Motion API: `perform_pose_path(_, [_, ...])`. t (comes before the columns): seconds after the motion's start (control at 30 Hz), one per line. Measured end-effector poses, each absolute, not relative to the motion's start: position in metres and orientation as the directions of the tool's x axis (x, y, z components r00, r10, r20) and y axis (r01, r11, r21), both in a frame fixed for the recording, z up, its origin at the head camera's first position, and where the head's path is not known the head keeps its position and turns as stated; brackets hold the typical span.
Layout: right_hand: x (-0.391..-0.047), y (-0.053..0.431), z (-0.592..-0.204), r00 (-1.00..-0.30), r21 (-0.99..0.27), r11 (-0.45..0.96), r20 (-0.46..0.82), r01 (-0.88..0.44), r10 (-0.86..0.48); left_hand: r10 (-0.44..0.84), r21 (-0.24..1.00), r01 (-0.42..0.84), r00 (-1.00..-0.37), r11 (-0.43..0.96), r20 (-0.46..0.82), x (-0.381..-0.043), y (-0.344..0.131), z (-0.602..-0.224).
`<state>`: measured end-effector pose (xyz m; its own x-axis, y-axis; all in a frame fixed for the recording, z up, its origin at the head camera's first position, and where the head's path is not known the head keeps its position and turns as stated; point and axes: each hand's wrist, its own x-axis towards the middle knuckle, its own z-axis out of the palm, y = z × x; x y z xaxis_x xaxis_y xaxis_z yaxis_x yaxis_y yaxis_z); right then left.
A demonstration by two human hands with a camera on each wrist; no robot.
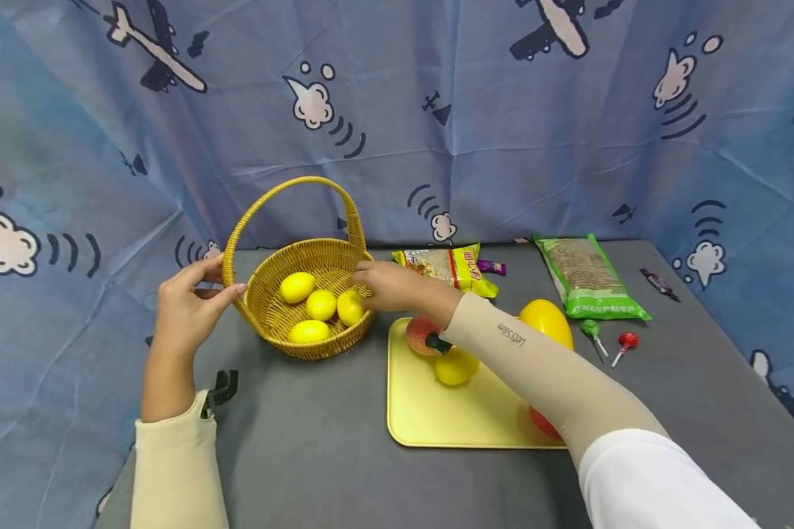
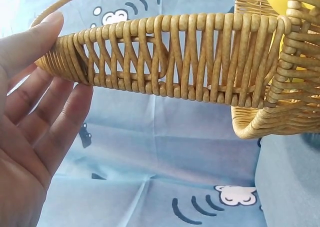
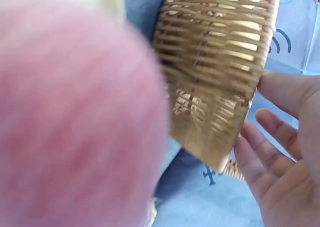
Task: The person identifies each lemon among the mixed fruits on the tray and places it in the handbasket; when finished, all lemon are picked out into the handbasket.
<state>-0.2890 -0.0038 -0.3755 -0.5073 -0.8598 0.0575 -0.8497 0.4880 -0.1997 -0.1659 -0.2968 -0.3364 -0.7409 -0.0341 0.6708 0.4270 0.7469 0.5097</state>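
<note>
A golden wicker basket (image 1: 314, 351) stands on the left of the grey table with several yellow lemons (image 1: 308, 331) inside. My left hand (image 1: 195, 301) pinches the left side of its tall handle (image 2: 150, 54), thumb on one face and fingers on the other in the left wrist view. My right hand (image 1: 400, 286) reaches over the basket's right rim, fingertips close to the rightmost lemon (image 1: 351, 308). In the right wrist view, the thumb and fingers are spread beside the rim, with nothing between them.
A yellow tray (image 1: 430, 422) right of the basket bears a peach (image 1: 421, 334), a lemon (image 1: 456, 367), a large yellow fruit (image 1: 548, 321) and a partly hidden red fruit (image 1: 544, 423). Behind lie a noodle packet (image 1: 440, 264), a green bag (image 1: 589, 279) and two lollipops (image 1: 627, 340).
</note>
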Motion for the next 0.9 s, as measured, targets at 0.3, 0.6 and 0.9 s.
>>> perform_pose_path(0.3, [-0.274, 0.041, -0.368, -0.434, -0.181, 0.412, 0.102, -0.893, -0.895, -0.042, 0.515, 0.412, -0.749, 0.752, 0.661, -0.166, -0.300, -0.337])
perform_pose_path(0.6, [-0.244, 0.081, -0.362, -0.405, -0.167, 0.388, 0.081, -0.906, -0.911, -0.034, 0.514, 0.428, -0.743, 0.743, 0.668, -0.167, -0.297, -0.336])
perform_pose_path(0.9, [-0.230, 0.109, -0.372, -0.395, -0.232, 0.373, 0.054, -0.898, -0.917, -0.046, 0.533, 0.423, -0.750, 0.733, 0.659, -0.167, -0.297, -0.336])
